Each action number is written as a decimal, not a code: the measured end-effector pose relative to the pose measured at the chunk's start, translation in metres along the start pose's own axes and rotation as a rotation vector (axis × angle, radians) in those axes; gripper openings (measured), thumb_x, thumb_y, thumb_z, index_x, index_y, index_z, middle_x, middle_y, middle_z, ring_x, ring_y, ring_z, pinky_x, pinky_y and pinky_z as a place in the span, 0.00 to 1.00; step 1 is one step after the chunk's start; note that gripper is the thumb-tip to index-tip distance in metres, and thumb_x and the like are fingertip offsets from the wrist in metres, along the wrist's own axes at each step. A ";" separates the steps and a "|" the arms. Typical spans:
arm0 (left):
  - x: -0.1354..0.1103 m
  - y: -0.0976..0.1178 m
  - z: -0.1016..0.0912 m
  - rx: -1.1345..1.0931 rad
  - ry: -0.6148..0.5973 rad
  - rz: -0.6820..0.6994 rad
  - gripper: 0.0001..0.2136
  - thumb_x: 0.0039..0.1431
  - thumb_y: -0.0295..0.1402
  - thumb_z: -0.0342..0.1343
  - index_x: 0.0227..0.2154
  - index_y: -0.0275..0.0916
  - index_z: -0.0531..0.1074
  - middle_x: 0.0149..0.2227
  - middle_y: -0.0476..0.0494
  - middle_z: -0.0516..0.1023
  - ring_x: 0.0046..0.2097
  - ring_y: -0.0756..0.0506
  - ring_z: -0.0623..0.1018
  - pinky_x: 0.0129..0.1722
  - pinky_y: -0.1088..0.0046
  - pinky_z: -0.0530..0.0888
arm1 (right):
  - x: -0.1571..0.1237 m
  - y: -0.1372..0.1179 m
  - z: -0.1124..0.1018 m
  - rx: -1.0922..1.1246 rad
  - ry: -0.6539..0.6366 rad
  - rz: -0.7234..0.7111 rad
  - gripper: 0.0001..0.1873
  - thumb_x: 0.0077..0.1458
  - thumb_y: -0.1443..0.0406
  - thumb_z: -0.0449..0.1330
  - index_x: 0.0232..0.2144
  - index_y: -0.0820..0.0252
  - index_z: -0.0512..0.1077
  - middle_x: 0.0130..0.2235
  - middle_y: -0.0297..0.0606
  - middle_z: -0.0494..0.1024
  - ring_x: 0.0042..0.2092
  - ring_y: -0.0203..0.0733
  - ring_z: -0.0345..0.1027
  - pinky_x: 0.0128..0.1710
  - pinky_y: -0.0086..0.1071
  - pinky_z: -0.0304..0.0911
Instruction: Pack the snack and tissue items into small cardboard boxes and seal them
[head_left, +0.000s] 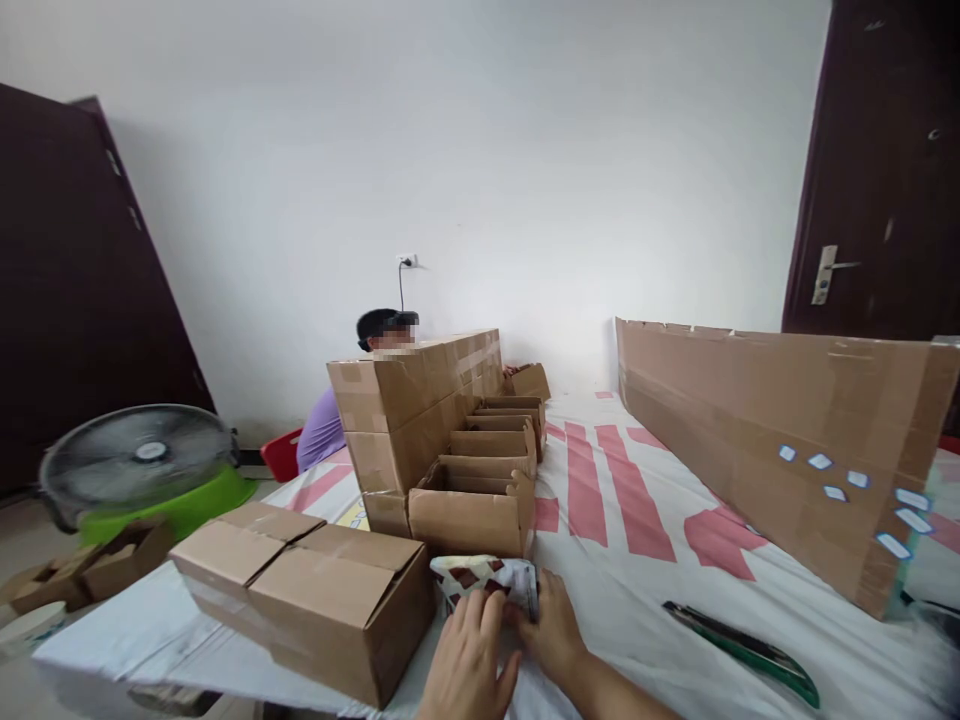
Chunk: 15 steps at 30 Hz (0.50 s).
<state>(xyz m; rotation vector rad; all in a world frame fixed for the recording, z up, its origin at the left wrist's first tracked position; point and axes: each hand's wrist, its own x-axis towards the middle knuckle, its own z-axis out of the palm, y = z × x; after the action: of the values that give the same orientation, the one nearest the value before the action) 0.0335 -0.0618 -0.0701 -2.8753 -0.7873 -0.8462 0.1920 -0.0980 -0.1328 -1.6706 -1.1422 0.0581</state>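
A folded soft piece (480, 575), white with brown diamonds, lies at the table's near edge; whether it is a cloth or a pouch I cannot tell. My left hand (466, 655) rests on its near side, fingers stretched out and thumb apart. Around its right end is my right hand (553, 632), thumb on the near side and fingers bent at the edge. Just behind it stands an open cardboard box (469, 515), first in a row of open boxes. To the left is a larger carton (315, 590) with its top flaps folded down.
A green-handled utility knife (742, 650) lies at the right. Taped cartons (420, 400) form a stacked wall, with a person (322, 430) behind it. A long cardboard panel (765, 440) with stickers stands at the right. A fan (150, 450) is on the left.
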 end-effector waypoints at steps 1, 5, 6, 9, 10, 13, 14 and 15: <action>-0.009 -0.007 0.011 -0.004 -0.008 -0.097 0.22 0.51 0.32 0.55 0.51 0.39 0.65 0.49 0.34 0.71 0.49 0.35 0.73 0.49 0.59 0.71 | -0.002 -0.001 -0.001 0.004 -0.021 0.000 0.24 0.42 0.63 0.64 0.44 0.59 0.72 0.43 0.46 0.77 0.47 0.56 0.70 0.49 0.45 0.65; -0.009 -0.028 0.034 -0.077 -0.025 -0.342 0.25 0.56 0.32 0.51 0.57 0.34 0.56 0.52 0.30 0.66 0.52 0.34 0.72 0.50 0.55 0.70 | -0.006 -0.001 0.001 0.021 -0.012 0.027 0.30 0.42 0.63 0.63 0.51 0.58 0.68 0.46 0.46 0.77 0.49 0.59 0.69 0.51 0.47 0.64; -0.004 -0.030 0.036 -0.105 -0.032 -0.373 0.26 0.57 0.31 0.50 0.58 0.34 0.53 0.53 0.29 0.64 0.53 0.34 0.71 0.51 0.56 0.70 | -0.006 0.001 0.003 0.025 0.002 0.029 0.31 0.42 0.63 0.62 0.52 0.58 0.68 0.47 0.47 0.76 0.50 0.59 0.69 0.52 0.47 0.64; 0.010 -0.029 0.042 -0.156 -0.066 -0.461 0.26 0.59 0.30 0.48 0.59 0.34 0.49 0.53 0.30 0.61 0.53 0.34 0.72 0.49 0.57 0.71 | -0.009 0.012 0.010 0.041 0.043 0.028 0.32 0.42 0.64 0.62 0.52 0.58 0.67 0.49 0.48 0.75 0.52 0.59 0.68 0.53 0.47 0.64; 0.013 -0.029 0.044 -0.167 -0.070 -0.479 0.26 0.59 0.29 0.48 0.59 0.34 0.49 0.52 0.30 0.60 0.53 0.34 0.72 0.48 0.58 0.71 | -0.009 0.016 0.012 0.049 0.055 0.024 0.32 0.42 0.65 0.61 0.53 0.58 0.66 0.50 0.49 0.75 0.53 0.58 0.68 0.54 0.47 0.63; 0.018 -0.030 0.054 -0.210 -0.064 -0.490 0.27 0.57 0.28 0.49 0.59 0.36 0.48 0.53 0.32 0.58 0.53 0.36 0.72 0.49 0.60 0.71 | -0.011 0.024 0.017 0.056 0.079 0.022 0.31 0.43 0.66 0.60 0.53 0.60 0.66 0.51 0.50 0.74 0.54 0.57 0.67 0.55 0.47 0.62; 0.020 -0.031 0.057 -0.229 -0.058 -0.488 0.27 0.57 0.28 0.49 0.59 0.37 0.48 0.53 0.32 0.57 0.53 0.36 0.72 0.49 0.61 0.71 | -0.011 0.025 0.018 0.053 0.083 0.028 0.31 0.43 0.66 0.60 0.53 0.61 0.66 0.51 0.51 0.74 0.54 0.57 0.67 0.55 0.47 0.62; 0.021 -0.032 0.059 -0.249 -0.050 -0.488 0.28 0.57 0.27 0.49 0.58 0.37 0.47 0.54 0.32 0.56 0.53 0.36 0.72 0.49 0.61 0.71 | -0.011 0.026 0.019 0.050 0.087 0.039 0.30 0.43 0.66 0.60 0.52 0.61 0.66 0.51 0.51 0.74 0.54 0.57 0.67 0.55 0.47 0.62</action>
<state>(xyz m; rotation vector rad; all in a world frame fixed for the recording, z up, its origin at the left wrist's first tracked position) 0.0626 -0.0133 -0.1128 -2.9625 -1.5325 -0.9737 0.1930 -0.0917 -0.1665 -1.6357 -1.0352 0.0379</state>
